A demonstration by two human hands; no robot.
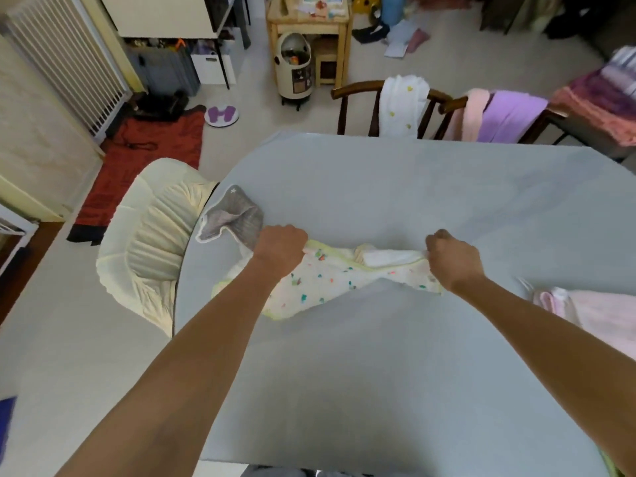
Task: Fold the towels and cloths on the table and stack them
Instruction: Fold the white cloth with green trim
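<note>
Towel in hand: spotted cloth [327, 280], white with coloured flecks and a pale yellow-green hem, stretched between both hands over the middle of the bench; its lower edge sags and touches the surface just below the hands.
Left hand: left hand [280, 249] is closed in a fist around one top corner of the spotted cloth, knuckles up.
Right hand: right hand [452, 259] has its fingers curled tight over the opposite top corner; the fingertips themselves are hidden.
Other cloths: grey cloth [232, 216] lies crumpled just beyond and to the outside of the left hand, near the bench edge; pink towel [602, 311] lies on the bench well to the outside of the right hand, seemingly folded.
Step, as judged: opening the cloth out flat before the first fold.
Doing it well: keep both corners level and the top hem taut, lay the cloth down away from the grey cloth so nothing is trapped under it, smooth the bunched white part near the right hand, then bring corner to corner.
Risk: thin fabric looks limp, so a slack hem would likely fold crooked.
Bench: bench [413, 201] has a smooth grey-blue top with a rounded edge.
Room: cream chair [151, 249] stands beside the bench on the left-hand side; wooden chairs [437, 108] beyond both hands carry draped white, pink and purple towels; red rug [144, 166] lies on the pale floor.
</note>
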